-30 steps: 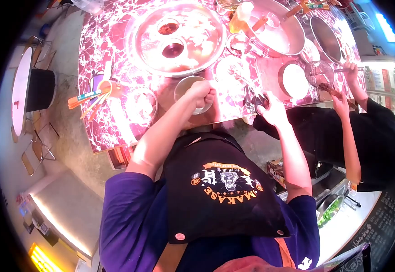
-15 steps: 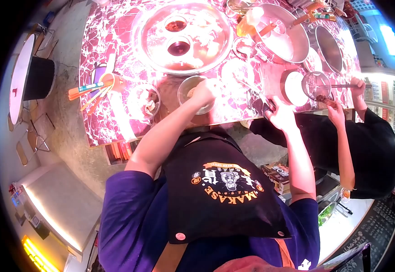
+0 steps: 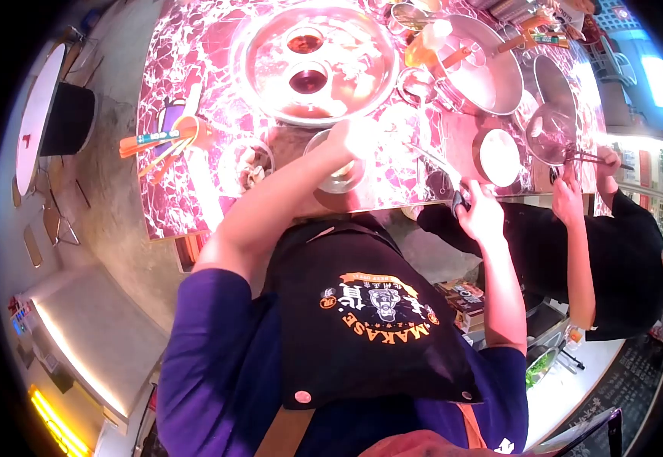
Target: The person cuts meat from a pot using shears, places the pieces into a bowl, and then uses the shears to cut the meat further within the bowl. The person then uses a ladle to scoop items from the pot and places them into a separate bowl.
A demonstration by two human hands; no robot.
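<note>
My left hand is over the near rim area of a clear bowl at the middle of the table's front edge. Glare washes out its fingers, so what they hold, if anything, cannot be made out. My right hand is closed around the dark handles of metal scissors, whose blades point up and left over the table. Left of the clear bowl sits another bowl with pale and brown pieces inside. A white round board or plate lies right of the scissors.
A large round tray holds two cups of dark sauce. Orange-handled utensils stand at the left. A big metal pan is at the back right. Beside me on the right, a person in black holds utensils near a clear bowl.
My left hand has moved slightly up over the bowl. The scissors have swung into plainer view as my right hand moved slightly down. The other person's hands have shifted by the clear bowl.
</note>
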